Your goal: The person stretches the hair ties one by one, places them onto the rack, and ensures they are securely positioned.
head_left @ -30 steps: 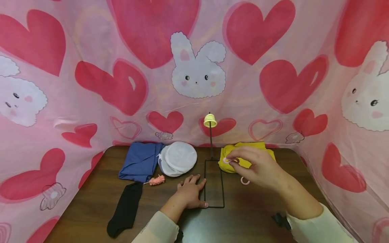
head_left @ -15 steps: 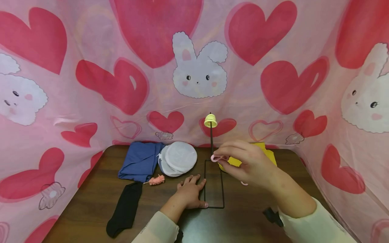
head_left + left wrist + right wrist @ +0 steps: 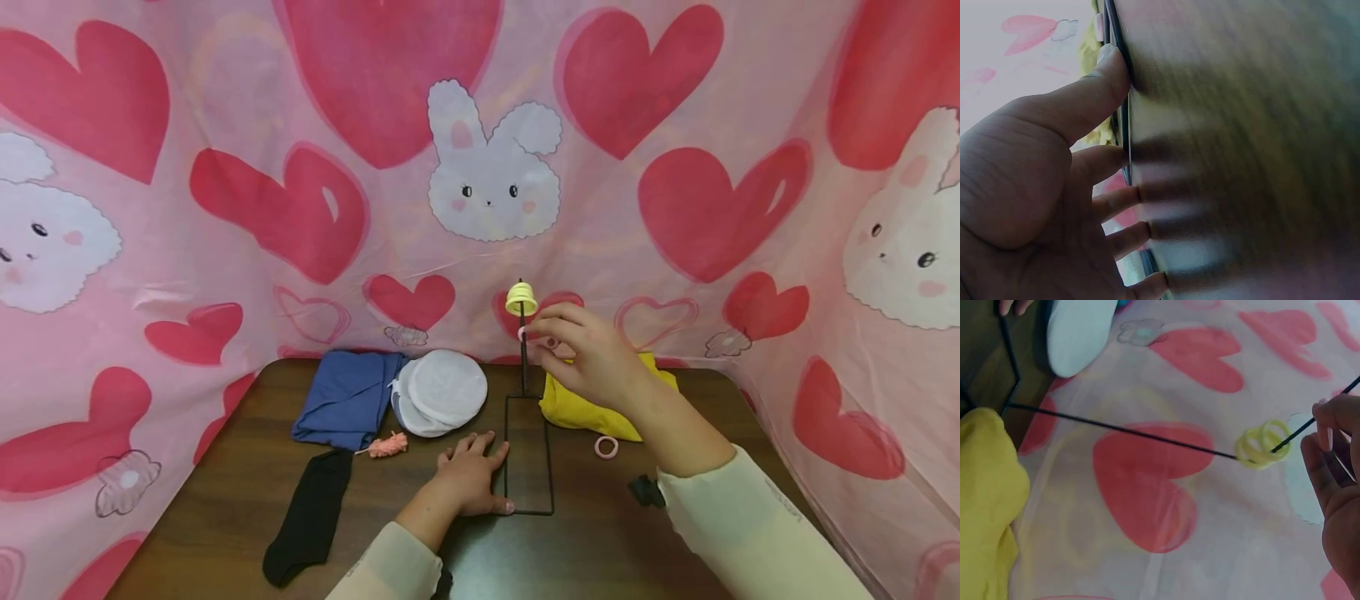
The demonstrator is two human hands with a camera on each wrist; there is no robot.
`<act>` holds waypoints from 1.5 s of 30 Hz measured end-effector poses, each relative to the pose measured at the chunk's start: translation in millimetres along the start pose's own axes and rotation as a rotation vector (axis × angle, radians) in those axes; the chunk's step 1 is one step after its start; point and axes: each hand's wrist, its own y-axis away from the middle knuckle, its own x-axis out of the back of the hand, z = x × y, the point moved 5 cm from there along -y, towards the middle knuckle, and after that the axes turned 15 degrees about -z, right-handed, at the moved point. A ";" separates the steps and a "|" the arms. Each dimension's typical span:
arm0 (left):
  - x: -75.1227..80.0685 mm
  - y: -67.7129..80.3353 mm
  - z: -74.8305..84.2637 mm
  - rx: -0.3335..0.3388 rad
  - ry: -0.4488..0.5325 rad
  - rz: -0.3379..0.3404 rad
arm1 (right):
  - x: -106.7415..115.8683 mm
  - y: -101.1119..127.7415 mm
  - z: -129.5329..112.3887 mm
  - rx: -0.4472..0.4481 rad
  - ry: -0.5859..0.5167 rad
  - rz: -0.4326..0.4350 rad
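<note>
A black wire stand (image 3: 528, 500) sits mid-table, its thin upright rod (image 3: 522, 358) carrying yellow rings (image 3: 520, 298) near the top. My right hand (image 3: 542, 340) is raised beside the rod just under those rings and pinches a small pink ring (image 3: 527, 335) in its fingertips. In the right wrist view the rod (image 3: 1122, 428) and yellow rings (image 3: 1262, 445) lie close to my fingers (image 3: 1335, 422). My left hand (image 3: 480, 467) lies flat on the table, thumb against the stand's base wire (image 3: 1124, 119). A second pink ring (image 3: 606, 447) lies on the table.
A yellow cloth (image 3: 585, 410) lies behind the loose ring. A folded blue cloth (image 3: 345, 398), white round pads (image 3: 438, 390), a small pink-orange tuft (image 3: 386, 445) and a black sock (image 3: 311, 517) lie on the left of the dark wooden table (image 3: 600, 550). A heart-and-bunny curtain (image 3: 675, 208) encloses it.
My right hand rose from over the yellow cloth, moving left and up along the rod with the pink ring to just under the yellow rings. The left hand stayed still.
</note>
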 end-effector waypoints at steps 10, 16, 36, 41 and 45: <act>-2.4 -2.4 -1.2 0.007 -0.003 -0.013 | -17.2 -17.1 34.8 -0.157 0.057 0.026; -3.3 -6.3 -1.9 0.010 -0.012 -0.013 | -23.9 1.0 46.6 -0.247 0.007 0.016; -4.6 -8.9 -4.7 0.012 0.003 -0.008 | -69.2 125.9 89.1 -0.482 -0.173 -0.265; -4.9 -9.2 -4.4 0.012 0.006 -0.007 | -88.9 150.5 100.0 -0.563 -0.232 -0.425; -4.7 -9.0 -3.8 0.012 0.005 -0.008 | -101.8 165.7 105.6 -0.614 -0.236 -0.554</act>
